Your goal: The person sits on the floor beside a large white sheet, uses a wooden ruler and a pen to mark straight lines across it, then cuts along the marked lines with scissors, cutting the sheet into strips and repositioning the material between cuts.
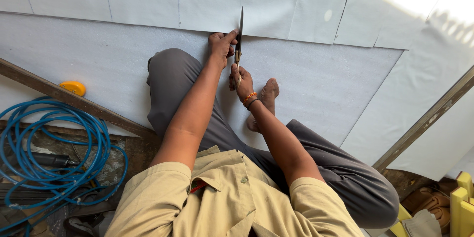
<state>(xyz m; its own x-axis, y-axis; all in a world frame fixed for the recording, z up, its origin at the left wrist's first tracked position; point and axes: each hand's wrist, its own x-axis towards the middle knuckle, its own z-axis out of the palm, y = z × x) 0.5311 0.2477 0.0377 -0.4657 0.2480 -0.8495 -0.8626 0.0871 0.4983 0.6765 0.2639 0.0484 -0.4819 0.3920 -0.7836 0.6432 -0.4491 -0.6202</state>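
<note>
a pair of long scissors [240, 37] points away from the person, its blades lying along the near edge of a pale sheet [212, 0] marked with thin pencil lines. the right hand [240, 79] is clenched around the scissor handles, with orange and dark bracelets [250, 98] at the wrist. the left hand [220, 45] lies just beside the blades, fingers curled and pressing on the sheet's edge; it grips nothing that can be made out. the sheet rests on a larger white foam layer [98, 64] spread over the floor. the person sits on this layer in grey trousers [170, 84] and a tan shirt [232, 202], one bare foot [266, 99] just behind the right wrist. to the left, beyond a wooden strip [74, 99], lie a coiled blue hose [54, 143] and a small orange object [73, 87]. yellow blocks [461, 202] and brown shoes [427, 202] sit at the lower right.
</note>
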